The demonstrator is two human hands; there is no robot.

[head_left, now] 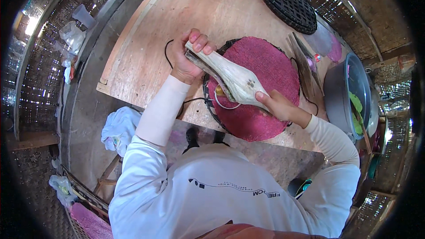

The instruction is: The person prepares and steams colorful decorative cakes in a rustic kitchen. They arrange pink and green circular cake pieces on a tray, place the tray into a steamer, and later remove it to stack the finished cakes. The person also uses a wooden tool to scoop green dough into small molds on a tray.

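My left hand (pixel 189 55) is closed around the narrow upper end of a long, pale cream object (pixel 230 73). My right hand (pixel 281 106) grips its wider lower end, thumb on top. The object broadens toward the right, has a few dark spots, and shows a darker gap along its near-left side; its kind is unclear. Under it hangs or lies a thin white ring (pixel 226 106) beside something yellowish, partly hidden. Below both hands, a round, grainy pink layer (pixel 270 66) covers a dark woven tray (pixel 206 89) with black cords.
A wooden table (pixel 186 9) bears the tray. A black woven basket lid (pixel 287 5) lies at the far edge. At right, a large grey basin (pixel 338 99) stands near long wooden slats (pixel 305 68). Light blue cloth (pixel 119 128) hangs low at left.
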